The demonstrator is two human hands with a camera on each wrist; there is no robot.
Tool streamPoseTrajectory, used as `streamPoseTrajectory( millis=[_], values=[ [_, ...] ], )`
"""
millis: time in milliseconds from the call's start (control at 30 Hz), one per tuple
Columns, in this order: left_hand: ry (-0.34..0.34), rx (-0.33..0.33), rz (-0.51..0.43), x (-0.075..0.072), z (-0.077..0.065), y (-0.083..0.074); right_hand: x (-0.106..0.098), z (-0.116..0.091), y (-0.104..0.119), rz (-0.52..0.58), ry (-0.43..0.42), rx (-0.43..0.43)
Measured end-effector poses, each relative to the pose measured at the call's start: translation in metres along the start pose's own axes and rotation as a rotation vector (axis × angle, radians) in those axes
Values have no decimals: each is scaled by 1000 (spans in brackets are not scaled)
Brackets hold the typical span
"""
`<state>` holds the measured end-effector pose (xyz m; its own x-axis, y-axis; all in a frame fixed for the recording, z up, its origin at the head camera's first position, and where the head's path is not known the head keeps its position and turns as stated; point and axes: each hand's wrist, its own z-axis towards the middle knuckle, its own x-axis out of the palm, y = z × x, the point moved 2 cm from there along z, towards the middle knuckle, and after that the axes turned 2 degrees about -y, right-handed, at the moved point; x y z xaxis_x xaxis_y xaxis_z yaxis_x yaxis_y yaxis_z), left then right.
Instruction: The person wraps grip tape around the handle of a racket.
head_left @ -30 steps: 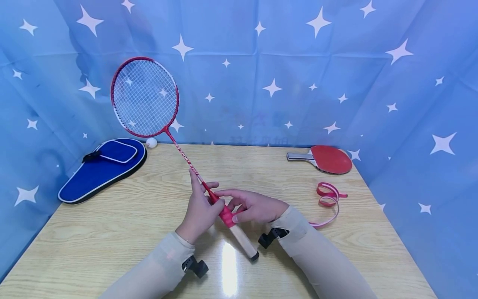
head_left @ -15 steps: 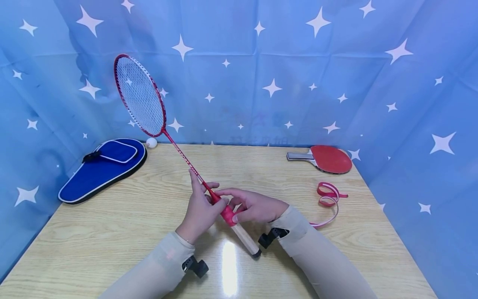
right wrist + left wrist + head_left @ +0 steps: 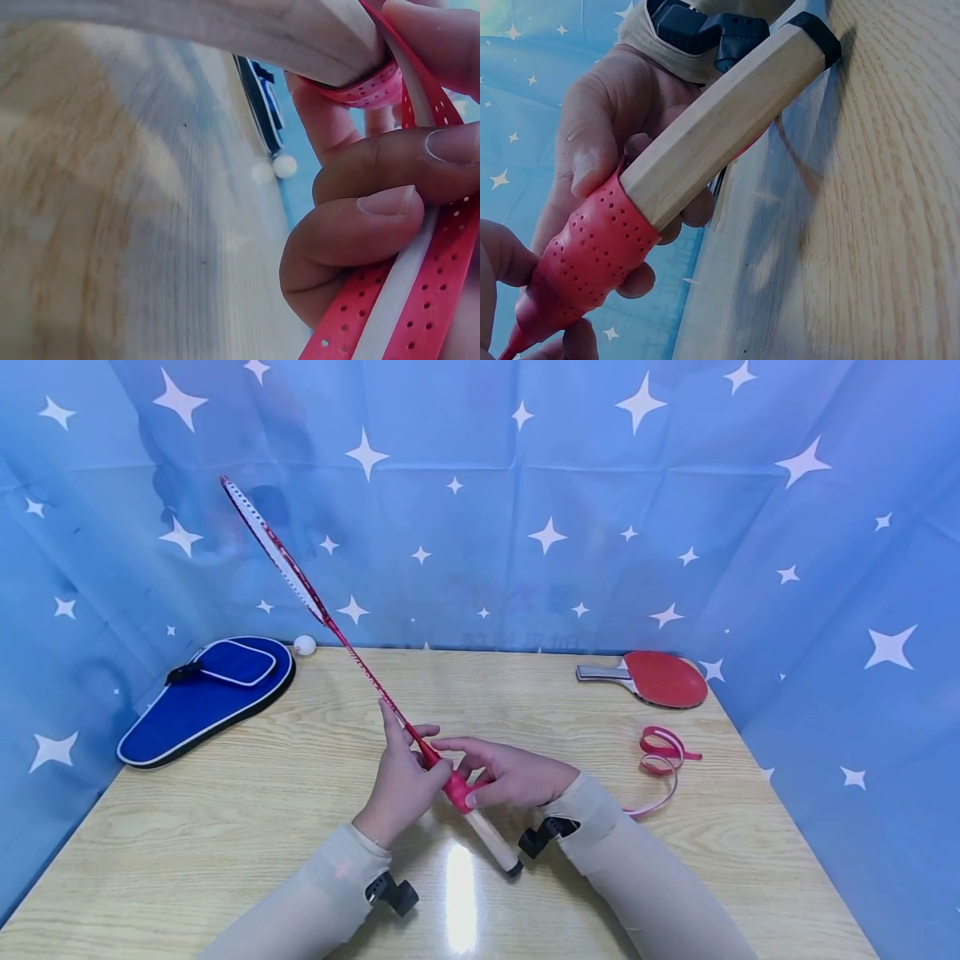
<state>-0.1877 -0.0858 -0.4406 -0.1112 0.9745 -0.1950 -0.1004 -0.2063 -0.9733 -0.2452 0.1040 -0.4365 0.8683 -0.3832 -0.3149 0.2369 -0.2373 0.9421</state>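
A red and white badminton racket (image 3: 360,662) slants over the table, its head up to the left and seen nearly edge-on. My left hand (image 3: 401,789) grips it where the shaft meets the handle. Red perforated grip tape (image 3: 596,247) is wound round the upper handle; below it the wood (image 3: 712,124) is bare, down to a black end cap (image 3: 817,37). My right hand (image 3: 517,774) is at the lower edge of the winding. In the right wrist view, its curled fingers (image 3: 360,232) hold the tape's loose strip (image 3: 420,300), which has a white centre band.
The strip's curled tail (image 3: 660,760) lies on the table (image 3: 262,835) at the right. A red table tennis bat (image 3: 663,680) lies behind it. At the back left are a blue bat case (image 3: 210,710) and a white ball (image 3: 304,646). A starry blue cloth (image 3: 480,527) hangs behind.
The racket has rolled about its long axis, so its head has gone from broad face to nearly edge-on. Both hands have stayed in about the same place.
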Motion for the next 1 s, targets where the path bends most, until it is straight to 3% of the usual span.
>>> streamPoseTrajectory(
  millis=[433, 1000],
  values=[
    [18, -28, -48, 0, 0, 1, 1, 1, -1, 119, 36, -11],
    [12, -16, -10, 0, 1, 1, -1, 0, -2, 36, -1, -2]
  ],
)
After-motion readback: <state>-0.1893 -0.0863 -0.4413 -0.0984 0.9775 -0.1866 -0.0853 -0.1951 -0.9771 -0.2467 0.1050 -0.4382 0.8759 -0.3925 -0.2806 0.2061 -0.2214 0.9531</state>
